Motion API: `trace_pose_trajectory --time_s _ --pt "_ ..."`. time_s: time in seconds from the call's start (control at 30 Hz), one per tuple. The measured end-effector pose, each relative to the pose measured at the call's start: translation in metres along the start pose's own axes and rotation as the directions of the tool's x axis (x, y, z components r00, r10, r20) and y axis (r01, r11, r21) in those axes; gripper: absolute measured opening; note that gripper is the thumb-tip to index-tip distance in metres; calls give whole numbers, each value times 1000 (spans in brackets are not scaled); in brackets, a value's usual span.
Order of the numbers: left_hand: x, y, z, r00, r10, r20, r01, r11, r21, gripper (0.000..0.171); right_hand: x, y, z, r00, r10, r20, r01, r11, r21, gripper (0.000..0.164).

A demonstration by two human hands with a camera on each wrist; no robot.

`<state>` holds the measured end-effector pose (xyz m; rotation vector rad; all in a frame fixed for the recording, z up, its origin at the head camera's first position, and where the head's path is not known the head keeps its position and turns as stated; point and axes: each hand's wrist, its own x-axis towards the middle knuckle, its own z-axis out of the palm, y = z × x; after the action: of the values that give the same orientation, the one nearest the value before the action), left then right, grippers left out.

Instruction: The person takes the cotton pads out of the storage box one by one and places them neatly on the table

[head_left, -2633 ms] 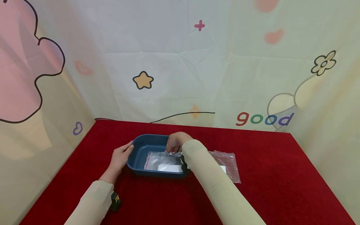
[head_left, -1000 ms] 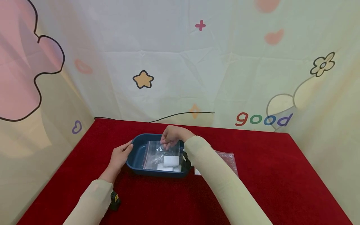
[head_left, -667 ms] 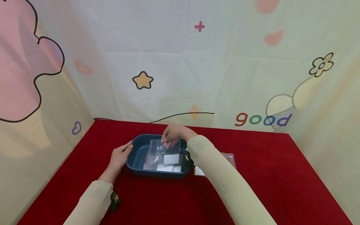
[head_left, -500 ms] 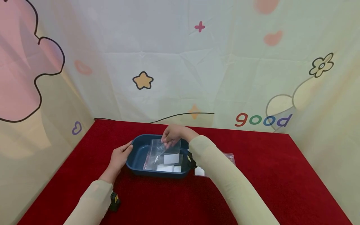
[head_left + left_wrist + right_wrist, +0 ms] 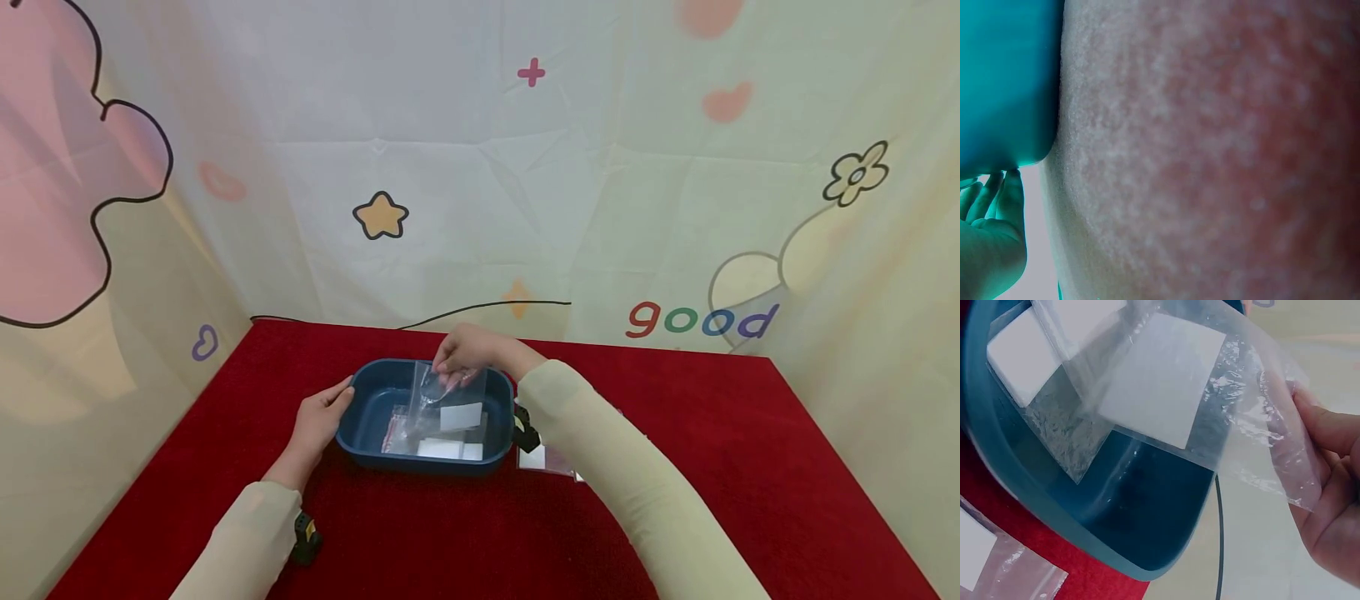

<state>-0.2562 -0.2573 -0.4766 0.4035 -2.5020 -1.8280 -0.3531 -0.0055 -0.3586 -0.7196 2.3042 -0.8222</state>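
Observation:
A blue rectangular tub (image 5: pixel 367 437) stands on the red cloth. My left hand (image 5: pixel 318 421) holds its left rim, thumb at the edge; in the left wrist view the fingers (image 5: pixel 1012 194) reach the tub's side. My right hand (image 5: pixel 471 352) pinches the top of a clear plastic bag (image 5: pixel 427 404), which hangs tilted over the tub. A white rectangle (image 5: pixel 1163 381) shows in this bag in the right wrist view. Beneath it, other clear bags with white rectangles (image 5: pixel 441 448) lie on the tub's floor, partly covered by the raised one.
To the right of the tub, more clear bags with white pieces (image 5: pixel 532 457) lie on the red cloth (image 5: pixel 420 533), partly hidden by the right sleeve (image 5: pixel 622 458). A printed fabric backdrop (image 5: pixel 465 208) rises behind the table.
My right hand has come up out of the tub, pulling one clear bag up from the others. The right forearm has shifted right. My left hand keeps its place on the rim.

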Motion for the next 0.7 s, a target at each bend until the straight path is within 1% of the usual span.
trace_pose_trajectory --time_s 0.2,0.37,0.7 --pt "-2 0 -1 1000 4 -1 -4 1000 -13 48 -8 0 2 998 -47 -48 46 999 -13 21" --pt "-3 1 -1 1000 -2 3 2 1000 -10 48 -16 1 5 995 -49 -82 49 999 -4 21" --pt "-3 1 -1 1000 2 2 -2 1000 -13 48 -30 7 7 995 -44 -89 49 997 59 21"
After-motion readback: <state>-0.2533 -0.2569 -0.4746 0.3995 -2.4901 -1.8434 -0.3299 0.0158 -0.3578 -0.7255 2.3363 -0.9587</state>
